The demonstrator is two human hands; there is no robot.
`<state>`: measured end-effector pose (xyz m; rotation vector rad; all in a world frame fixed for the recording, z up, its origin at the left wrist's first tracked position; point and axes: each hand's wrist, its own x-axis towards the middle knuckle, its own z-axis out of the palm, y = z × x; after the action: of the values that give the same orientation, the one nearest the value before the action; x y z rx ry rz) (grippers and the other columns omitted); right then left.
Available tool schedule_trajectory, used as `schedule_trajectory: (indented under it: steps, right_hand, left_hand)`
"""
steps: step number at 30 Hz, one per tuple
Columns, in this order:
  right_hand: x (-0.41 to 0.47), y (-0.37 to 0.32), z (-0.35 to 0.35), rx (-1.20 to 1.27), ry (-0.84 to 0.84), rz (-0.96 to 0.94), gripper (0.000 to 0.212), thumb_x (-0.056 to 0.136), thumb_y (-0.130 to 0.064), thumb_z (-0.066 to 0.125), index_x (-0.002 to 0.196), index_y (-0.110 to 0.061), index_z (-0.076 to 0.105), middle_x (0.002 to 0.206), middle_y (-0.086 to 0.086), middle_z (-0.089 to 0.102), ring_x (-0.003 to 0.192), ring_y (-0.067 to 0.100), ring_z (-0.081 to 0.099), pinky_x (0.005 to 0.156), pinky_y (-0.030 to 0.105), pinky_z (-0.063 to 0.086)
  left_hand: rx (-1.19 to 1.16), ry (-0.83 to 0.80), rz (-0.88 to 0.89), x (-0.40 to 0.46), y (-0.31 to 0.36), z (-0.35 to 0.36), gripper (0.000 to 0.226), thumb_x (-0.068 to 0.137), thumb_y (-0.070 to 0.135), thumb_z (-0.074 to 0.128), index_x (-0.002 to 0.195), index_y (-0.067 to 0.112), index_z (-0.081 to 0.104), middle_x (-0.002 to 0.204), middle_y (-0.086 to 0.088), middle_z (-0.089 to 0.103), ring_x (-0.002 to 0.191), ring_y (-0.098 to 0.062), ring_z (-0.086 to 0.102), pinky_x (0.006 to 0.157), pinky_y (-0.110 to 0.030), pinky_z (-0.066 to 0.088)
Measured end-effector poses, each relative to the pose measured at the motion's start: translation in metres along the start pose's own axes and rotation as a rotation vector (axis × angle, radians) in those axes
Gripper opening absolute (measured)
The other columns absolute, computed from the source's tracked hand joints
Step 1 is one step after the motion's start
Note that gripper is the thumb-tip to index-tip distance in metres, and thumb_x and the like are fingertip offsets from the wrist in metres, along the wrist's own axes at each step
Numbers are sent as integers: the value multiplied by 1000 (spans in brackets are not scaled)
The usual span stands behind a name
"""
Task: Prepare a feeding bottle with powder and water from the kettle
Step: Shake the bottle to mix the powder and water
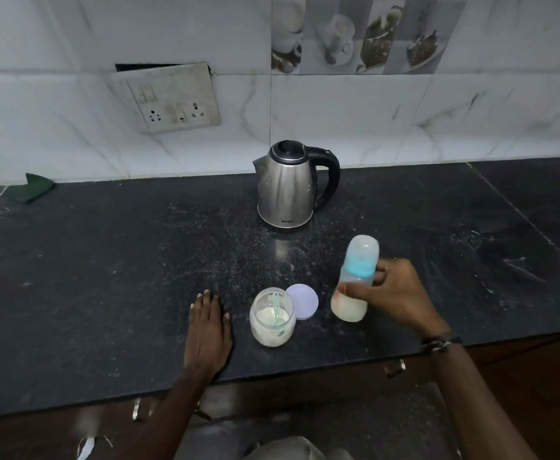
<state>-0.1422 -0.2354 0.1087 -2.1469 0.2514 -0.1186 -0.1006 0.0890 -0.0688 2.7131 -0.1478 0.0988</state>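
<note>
Black stone counter (106, 277) under a marble-tiled wall carries the kettle (288, 187) at the back and, nearer, an open powder jar (273, 318) with its lid (302, 302) laid just beside it. The feeding bottle (355, 280) — capped, tilted, blurred, milky in its lower part — is gripped round the middle by the right hand (401, 293), while the left hand (208, 330) is laid flat, fingers straight. Mixing seems to be in hand — the cap is best checked tight and the bottle kept over the counter.

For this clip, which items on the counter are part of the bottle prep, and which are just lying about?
Part of the job: feeding bottle, capped, milky liquid inside, gripped by right hand; kettle; open powder jar with scoop; jar lid.

Lying about: green cloth; wall socket plate.
</note>
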Motion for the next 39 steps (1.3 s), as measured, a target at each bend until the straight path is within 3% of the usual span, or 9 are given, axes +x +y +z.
schedule_trajectory:
  steps: [7, 10, 13, 17, 25, 29, 33, 37, 39]
  right_hand:
    - [7, -12, 4, 30, 54, 57, 33, 65, -25, 88, 92, -16, 72, 93, 0, 76, 83, 14, 74, 70, 28, 59]
    - [8, -13, 5, 51, 71, 122, 41, 60, -40, 89, 92, -21, 72, 87, -8, 73, 79, 9, 71, 71, 31, 58]
    - [8, -16, 5, 90, 56, 138, 33, 64, -29, 89, 91, -17, 74, 89, -2, 76, 82, 15, 73, 72, 33, 60]
    - [10, -20, 3, 119, 34, 178, 46, 58, -42, 89, 94, -18, 73, 87, -6, 74, 82, 14, 72, 74, 37, 59]
    - [13, -24, 0, -50, -3, 113, 38, 59, -38, 89, 89, -20, 75, 85, -3, 76, 80, 12, 73, 77, 42, 60]
    - [19, -22, -4, -185, -1, 131, 49, 56, -52, 87, 92, -22, 73, 86, -6, 74, 78, 9, 70, 72, 36, 59]
    - [20, -27, -11, -93, -100, 66, 27, 66, -18, 87, 89, -18, 72, 94, 3, 75, 77, 3, 72, 64, 19, 57]
    - [21, -27, -15, -234, -28, 102, 44, 60, -42, 89, 95, -22, 71, 87, -7, 71, 80, 11, 69, 72, 34, 57]
    - [24, -26, -15, -144, -51, 110, 41, 60, -33, 90, 96, -19, 72, 93, -5, 75, 81, 10, 72, 75, 34, 59]
  left_hand:
    - [14, -12, 12, -1, -1, 0, 65, 98, 38, 24, 137, -7, 51, 151, -26, 40, 142, -39, 36, 120, -48, 24]
    - [8, -12, -1, 0, -1, 0, 64, 98, 37, 26, 136, -7, 52, 150, -25, 41, 142, -38, 37, 119, -48, 25]
    - [-4, -8, 1, 0, -2, 0, 63, 97, 37, 27, 135, -6, 53, 150, -25, 42, 142, -38, 38, 119, -48, 25]
    - [-18, -1, -3, 0, -3, 1, 62, 97, 37, 29, 134, -6, 54, 150, -25, 43, 141, -38, 38, 119, -48, 26]
    - [-31, 23, 10, 1, -5, 3, 62, 97, 38, 30, 134, -6, 54, 150, -24, 43, 142, -37, 37, 119, -48, 26]
    - [-34, 18, 10, 0, -4, 2, 62, 97, 38, 30, 134, -6, 54, 150, -24, 43, 142, -37, 37, 119, -48, 26]
    - [-31, 18, 13, 0, -5, 1, 63, 97, 39, 29, 135, -5, 53, 151, -23, 41, 143, -36, 36, 120, -48, 26]
    - [-38, 20, 17, 0, -5, 0, 63, 97, 39, 29, 136, -5, 53, 151, -23, 41, 143, -36, 36, 120, -47, 25]
    - [-44, 23, 19, 0, -4, 0, 63, 97, 39, 30, 136, -5, 52, 151, -23, 41, 143, -36, 36, 120, -47, 25]
